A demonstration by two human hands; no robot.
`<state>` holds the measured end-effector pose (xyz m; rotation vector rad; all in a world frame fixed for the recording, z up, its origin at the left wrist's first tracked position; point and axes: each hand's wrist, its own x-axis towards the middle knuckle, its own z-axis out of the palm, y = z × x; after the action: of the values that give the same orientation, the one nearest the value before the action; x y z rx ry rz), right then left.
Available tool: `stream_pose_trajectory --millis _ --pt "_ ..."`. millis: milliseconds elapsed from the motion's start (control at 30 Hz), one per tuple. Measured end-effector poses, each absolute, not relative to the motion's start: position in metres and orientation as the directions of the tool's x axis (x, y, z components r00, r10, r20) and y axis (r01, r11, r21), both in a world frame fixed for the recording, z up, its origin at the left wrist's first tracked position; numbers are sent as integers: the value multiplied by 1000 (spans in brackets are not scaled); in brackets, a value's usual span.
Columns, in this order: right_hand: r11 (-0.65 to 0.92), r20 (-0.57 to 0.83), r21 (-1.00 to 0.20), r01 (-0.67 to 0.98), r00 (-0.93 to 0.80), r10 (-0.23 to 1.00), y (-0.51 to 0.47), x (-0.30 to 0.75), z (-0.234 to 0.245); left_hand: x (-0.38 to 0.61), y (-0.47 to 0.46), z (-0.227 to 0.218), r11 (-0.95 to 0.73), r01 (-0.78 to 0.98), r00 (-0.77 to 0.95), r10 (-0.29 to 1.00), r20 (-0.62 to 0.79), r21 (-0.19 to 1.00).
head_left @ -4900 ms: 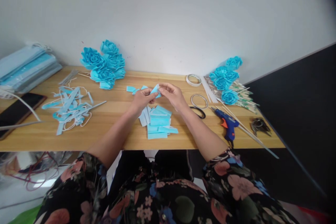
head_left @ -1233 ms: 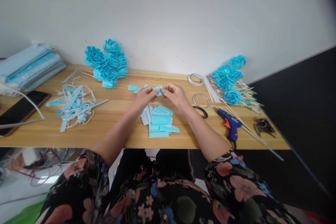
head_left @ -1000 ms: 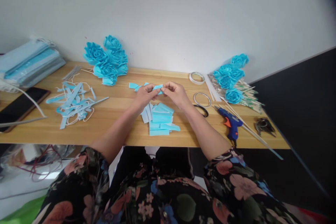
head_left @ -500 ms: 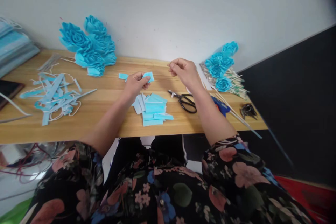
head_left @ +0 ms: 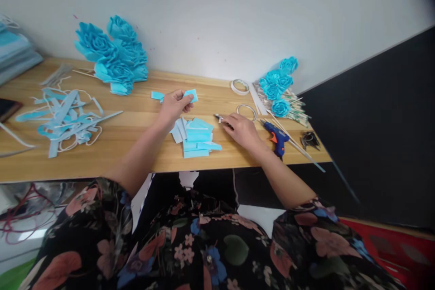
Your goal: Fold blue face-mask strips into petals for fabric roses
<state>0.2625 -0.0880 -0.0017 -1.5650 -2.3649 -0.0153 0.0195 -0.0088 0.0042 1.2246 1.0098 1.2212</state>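
My left hand [head_left: 176, 103] pinches a small light-blue piece of mask fabric [head_left: 191, 95] between thumb and fingers, above the table. Close to that hand's left side lies another blue strip [head_left: 157, 95]. Over the black scissors [head_left: 216, 116] my right hand [head_left: 240, 128] is closed, its palm down at the table. Only the blade end of the scissors shows, with a white scrap on it; the handles are hidden beneath the hand. Between my forearms sits a pile of cut blue fabric pieces [head_left: 198, 138].
Blue fabric roses [head_left: 118, 56] stand at the back left, more roses [head_left: 277, 82] at the right. A blue glue gun [head_left: 277, 136], tape rolls [head_left: 239, 86], thin sticks [head_left: 295, 142] and dark clips [head_left: 309, 140] lie right. Mask scraps [head_left: 70, 120] spread left; stacked masks [head_left: 15, 54] stand far left.
My right hand has come down from the air onto the scissors, uncovering the tape rolls and glue gun. My left hand still pinches its blue piece. The view has shifted slightly.
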Motion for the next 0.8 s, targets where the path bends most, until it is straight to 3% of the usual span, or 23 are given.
stream_pose_trajectory --millis 200,367,633,800 --pt "353 310 87 932 -362 879 -84 252 -14 20 -10 6 -54 -122 121 990 69 991" --pt "302 322 166 939 -341 883 -84 251 -18 20 -11 8 -55 -114 127 990 69 992" --pt "257 411 81 963 -267 872 -84 253 -27 21 -11 7 -45 -142 138 988 64 989" --pt "143 400 -73 987 -103 911 -84 253 -27 21 -12 9 -41 -133 132 990 59 990"
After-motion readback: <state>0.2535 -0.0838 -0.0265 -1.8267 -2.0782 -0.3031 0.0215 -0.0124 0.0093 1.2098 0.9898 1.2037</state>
